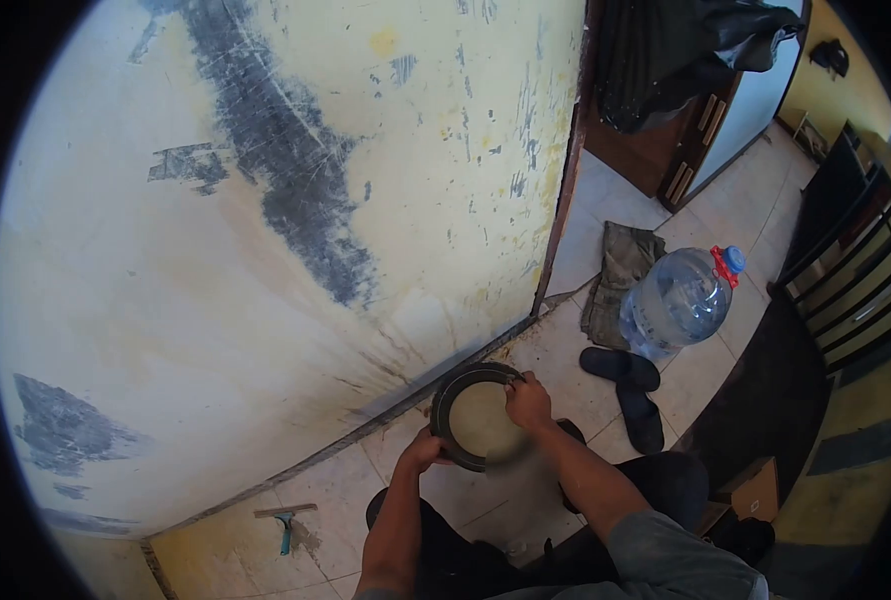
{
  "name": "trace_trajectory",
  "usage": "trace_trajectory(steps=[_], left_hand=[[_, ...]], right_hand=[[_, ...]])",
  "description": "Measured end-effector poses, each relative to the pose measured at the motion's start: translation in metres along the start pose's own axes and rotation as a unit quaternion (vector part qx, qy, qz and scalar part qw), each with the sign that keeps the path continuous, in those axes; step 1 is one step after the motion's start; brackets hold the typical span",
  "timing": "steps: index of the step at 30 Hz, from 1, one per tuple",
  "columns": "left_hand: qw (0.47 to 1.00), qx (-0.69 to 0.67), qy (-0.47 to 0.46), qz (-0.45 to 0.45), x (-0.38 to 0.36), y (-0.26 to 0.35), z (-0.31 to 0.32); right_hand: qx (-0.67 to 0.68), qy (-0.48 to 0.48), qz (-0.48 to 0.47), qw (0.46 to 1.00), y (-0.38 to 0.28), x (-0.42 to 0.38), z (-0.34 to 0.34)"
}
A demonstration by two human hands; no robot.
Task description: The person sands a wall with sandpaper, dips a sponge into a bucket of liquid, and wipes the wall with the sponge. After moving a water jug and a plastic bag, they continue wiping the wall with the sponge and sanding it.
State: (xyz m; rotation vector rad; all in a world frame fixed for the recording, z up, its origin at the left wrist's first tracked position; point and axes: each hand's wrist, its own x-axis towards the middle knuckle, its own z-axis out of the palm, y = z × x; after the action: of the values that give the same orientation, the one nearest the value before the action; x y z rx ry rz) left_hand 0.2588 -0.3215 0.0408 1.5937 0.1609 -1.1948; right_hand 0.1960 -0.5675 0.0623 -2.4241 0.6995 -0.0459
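A round, dark-rimmed basin (pixel 442 405) with a pale beige inside is held low in front of me, close to the foot of the wall. I cannot make out whether the beige is liquid, powder or the basin's own bottom. My left hand (pixel 423 452) is closed on its lower left rim. At the upper right rim, my right hand (pixel 528 402) is closed too, with fingers bent over the edge. A squeegee-like scraper (pixel 285 522) with a teal handle lies on the tiles to the left, beside a damp patch.
The scraped, patchy wall (pixel 445 200) rises close on the left. To the right are a large water bottle (pixel 677 300), a folded cloth (pixel 620 275) and dark slippers (pixel 640 412). A slatted black chair (pixel 855 270) and a cardboard box (pixel 752 492) stand farther right.
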Motion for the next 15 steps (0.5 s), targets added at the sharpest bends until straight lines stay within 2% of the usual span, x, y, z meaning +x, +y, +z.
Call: trace_trajectory(steps=[2,4,5,7,10,11,13,15], left_hand=[[1.0,0.009,-0.029,0.001,0.015,0.015,0.037],[0.999,-0.013,-0.039,0.001,0.034,0.022,0.073],[0.998,-0.032,-0.044,0.01,0.042,0.024,0.092],[0.997,-0.06,-0.04,0.022,0.056,0.023,0.126],[0.994,-0.111,-0.003,0.024,0.062,0.024,0.158],[0.994,-0.104,0.008,0.031,0.071,0.019,0.16],[0.997,-0.039,0.038,0.048,0.079,0.017,0.158],[0.996,0.024,0.054,0.072,0.066,0.024,0.161]], right_hand=[[-0.014,0.033,0.012,0.999,0.03,-0.005,-0.017],[-0.122,0.232,-0.092,0.961,0.05,-0.014,-0.033],[-0.127,0.245,-0.093,0.957,0.054,-0.017,-0.039],[-0.139,0.231,-0.119,0.955,0.052,-0.028,-0.052],[-0.084,0.123,-0.075,0.986,0.062,-0.035,-0.046],[-0.075,0.083,-0.061,0.992,0.064,-0.035,-0.046],[0.069,0.061,-0.035,0.995,0.078,-0.04,-0.041],[0.064,0.031,0.039,0.997,0.078,-0.046,-0.051]])
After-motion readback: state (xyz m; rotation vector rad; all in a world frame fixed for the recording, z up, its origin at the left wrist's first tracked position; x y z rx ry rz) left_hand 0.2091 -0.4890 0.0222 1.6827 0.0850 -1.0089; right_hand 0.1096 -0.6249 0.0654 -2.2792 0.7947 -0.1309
